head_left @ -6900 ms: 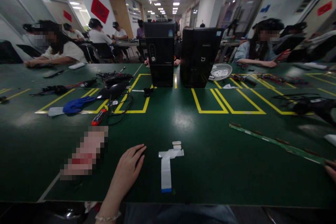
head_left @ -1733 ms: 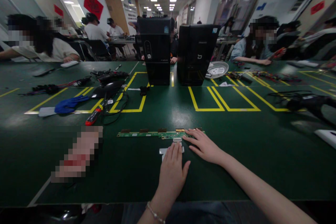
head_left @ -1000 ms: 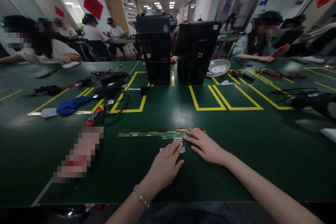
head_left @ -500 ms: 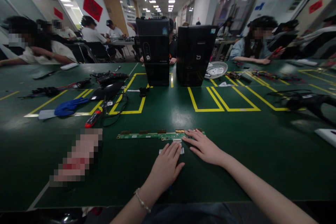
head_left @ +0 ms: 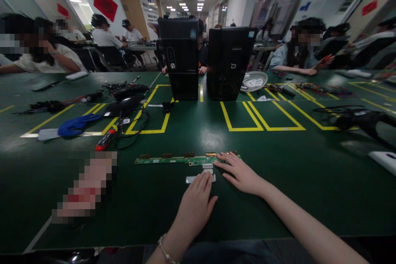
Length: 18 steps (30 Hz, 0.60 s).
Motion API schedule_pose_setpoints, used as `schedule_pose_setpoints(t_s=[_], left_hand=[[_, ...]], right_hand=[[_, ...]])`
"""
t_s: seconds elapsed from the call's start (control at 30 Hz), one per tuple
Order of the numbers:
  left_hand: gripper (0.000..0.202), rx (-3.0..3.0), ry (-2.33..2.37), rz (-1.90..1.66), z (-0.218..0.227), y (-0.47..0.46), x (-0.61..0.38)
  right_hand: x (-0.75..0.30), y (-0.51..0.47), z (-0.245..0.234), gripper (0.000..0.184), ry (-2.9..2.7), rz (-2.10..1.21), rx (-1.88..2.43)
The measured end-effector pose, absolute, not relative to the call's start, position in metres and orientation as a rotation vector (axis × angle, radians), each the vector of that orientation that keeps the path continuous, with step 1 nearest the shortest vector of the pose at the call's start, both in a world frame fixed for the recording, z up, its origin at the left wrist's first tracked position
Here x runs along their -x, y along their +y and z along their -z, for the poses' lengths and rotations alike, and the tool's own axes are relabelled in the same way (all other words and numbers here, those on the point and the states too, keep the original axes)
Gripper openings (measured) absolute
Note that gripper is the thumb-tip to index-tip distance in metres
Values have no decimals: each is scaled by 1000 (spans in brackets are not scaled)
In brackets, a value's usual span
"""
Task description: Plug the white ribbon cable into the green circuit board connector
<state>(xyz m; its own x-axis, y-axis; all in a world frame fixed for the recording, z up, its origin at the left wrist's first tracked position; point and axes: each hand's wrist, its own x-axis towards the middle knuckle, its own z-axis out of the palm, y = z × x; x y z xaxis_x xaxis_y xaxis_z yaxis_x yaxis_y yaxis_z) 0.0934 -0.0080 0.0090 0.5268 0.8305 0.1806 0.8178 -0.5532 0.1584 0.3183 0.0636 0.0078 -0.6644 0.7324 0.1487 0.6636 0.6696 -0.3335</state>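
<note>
A long, narrow green circuit board [head_left: 173, 160] with copper-coloured flaps along its far edge lies on the green table. My right hand [head_left: 243, 174] rests palm down over the board's right end, fingers spread and their tips on it. From the board's near edge a white flat ribbon cable [head_left: 192, 179] comes toward me, with a pale connector end [head_left: 208, 166] at the board. My left hand [head_left: 196, 200] lies over the cable, fingers stretched out side by side and thumb apart. Its fingertips touch the cable; the part beneath them is hidden.
Two black computer towers [head_left: 182, 60] stand beyond the board. To the left lie a red-and-black screwdriver [head_left: 105, 140], a blue glove [head_left: 77, 125] and black cables. A white basket [head_left: 254, 81] sits behind the right tower [head_left: 230, 64]. People sit around the tables.
My left hand has drawn back slightly toward me, uncovering more of the connector and ribbon cable. My right hand stays on the board. The view has shifted a little.
</note>
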Motion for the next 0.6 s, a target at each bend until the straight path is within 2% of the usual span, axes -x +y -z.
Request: schedule_pose_setpoints(t_s=[0.6], left_hand=[[45,-2731,1233,-316,-15,10,-68]], right_hand=[[-318,63,-12,46,-2628,-416,1117]])
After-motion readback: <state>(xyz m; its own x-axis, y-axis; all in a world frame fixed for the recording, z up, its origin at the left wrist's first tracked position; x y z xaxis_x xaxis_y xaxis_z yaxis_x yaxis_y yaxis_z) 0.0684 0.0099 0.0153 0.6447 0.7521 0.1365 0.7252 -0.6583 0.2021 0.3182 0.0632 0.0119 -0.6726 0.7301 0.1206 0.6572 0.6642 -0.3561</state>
